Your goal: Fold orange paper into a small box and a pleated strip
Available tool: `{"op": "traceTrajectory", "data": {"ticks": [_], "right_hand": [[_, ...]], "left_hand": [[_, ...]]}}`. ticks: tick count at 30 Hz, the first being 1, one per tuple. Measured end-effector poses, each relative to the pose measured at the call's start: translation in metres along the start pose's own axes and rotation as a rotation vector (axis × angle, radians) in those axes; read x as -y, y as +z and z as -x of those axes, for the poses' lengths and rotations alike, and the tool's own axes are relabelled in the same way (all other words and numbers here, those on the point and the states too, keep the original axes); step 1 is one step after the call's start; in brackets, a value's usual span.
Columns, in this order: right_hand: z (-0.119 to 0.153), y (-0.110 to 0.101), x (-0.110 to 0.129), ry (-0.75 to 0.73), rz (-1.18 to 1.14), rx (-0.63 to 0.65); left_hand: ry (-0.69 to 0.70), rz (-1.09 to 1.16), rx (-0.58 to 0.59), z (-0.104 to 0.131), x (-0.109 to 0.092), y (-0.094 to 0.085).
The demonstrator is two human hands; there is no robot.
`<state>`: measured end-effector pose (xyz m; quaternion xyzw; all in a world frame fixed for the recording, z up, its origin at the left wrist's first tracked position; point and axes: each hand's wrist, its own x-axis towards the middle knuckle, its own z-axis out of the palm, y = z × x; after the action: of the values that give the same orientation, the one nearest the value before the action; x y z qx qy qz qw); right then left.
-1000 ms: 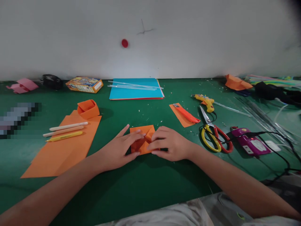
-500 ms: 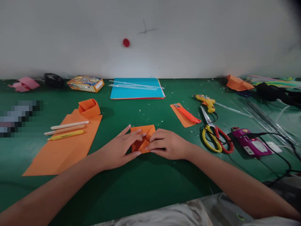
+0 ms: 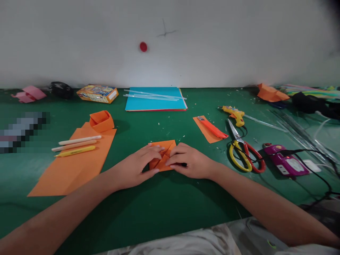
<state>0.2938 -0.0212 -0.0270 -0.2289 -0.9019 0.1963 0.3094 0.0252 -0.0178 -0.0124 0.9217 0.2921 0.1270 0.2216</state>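
A small square of folded orange paper (image 3: pixel 164 163) lies on the green table between my hands, with creased flaps meeting near its middle. My left hand (image 3: pixel 138 163) holds its left side, fingers over the top and thumb along the near edge. From the right, my right hand (image 3: pixel 190 161) grips the paper, its curled fingertips pressing on the flaps and right edge. My fingers hide part of both sides of the square.
Orange sheets (image 3: pixel 77 173) at left carry a yellow pencil-like tool (image 3: pixel 75 151), other sticks and a folded orange piece (image 3: pixel 101 121). At right are a utility knife (image 3: pixel 214 128), scissors (image 3: pixel 239 148), a glue gun (image 3: pixel 233 113) and a purple power strip (image 3: pixel 287 161) with cables. Blue paper (image 3: pixel 156 104) lies behind.
My left fingers have drawn together a little on the folded paper, and its flaps look slightly flatter. My right hand stays at the right edge. The whole view has shifted slightly.
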Motion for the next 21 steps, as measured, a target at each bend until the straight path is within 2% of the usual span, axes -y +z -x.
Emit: {"op": "traceTrajectory", "data": {"ticks": [5, 8, 11, 21], "right_hand": [[0.0004, 0.0003, -0.0011, 0.039, 0.013, 0.036], [0.0006, 0.0004, -0.0016, 0.086, 0.014, 0.048], [0.0004, 0.0000, -0.0015, 0.107, 0.019, 0.055], [-0.0016, -0.0010, 0.0015, 0.131, 0.052, 0.045]], "left_hand": [[-0.018, -0.029, -0.014, -0.0001, -0.0007, 0.0015], [-0.012, -0.058, -0.070, -0.0003, -0.0004, 0.0027], [0.055, -0.087, -0.119, -0.0012, 0.0003, 0.0027], [0.251, -0.204, -0.081, -0.0030, 0.0026, -0.0004]]}}
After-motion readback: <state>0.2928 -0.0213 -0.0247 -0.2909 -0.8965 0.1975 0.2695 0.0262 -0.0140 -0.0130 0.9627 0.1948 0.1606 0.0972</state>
